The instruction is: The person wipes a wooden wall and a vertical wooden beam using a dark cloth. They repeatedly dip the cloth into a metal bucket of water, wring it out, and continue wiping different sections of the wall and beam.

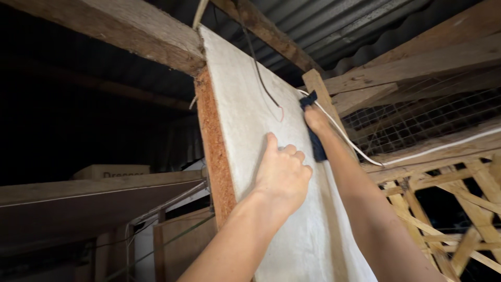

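Note:
A tall white-faced board with a rough orange-brown chipboard edge stands upright under a wooden beam. My left hand rests flat against the board's white face, fingers loosely curled, holding nothing. Higher and to the right, my right hand presses a dark blue cloth against the board near its right edge. A thin dark wire with a reddish tip hangs down across the white face just above both hands.
A thick wooden beam crosses overhead at the top left. Corrugated metal roofing is above. Wire mesh in a timber frame and a white cable are at right. Brown boards lie at lower left.

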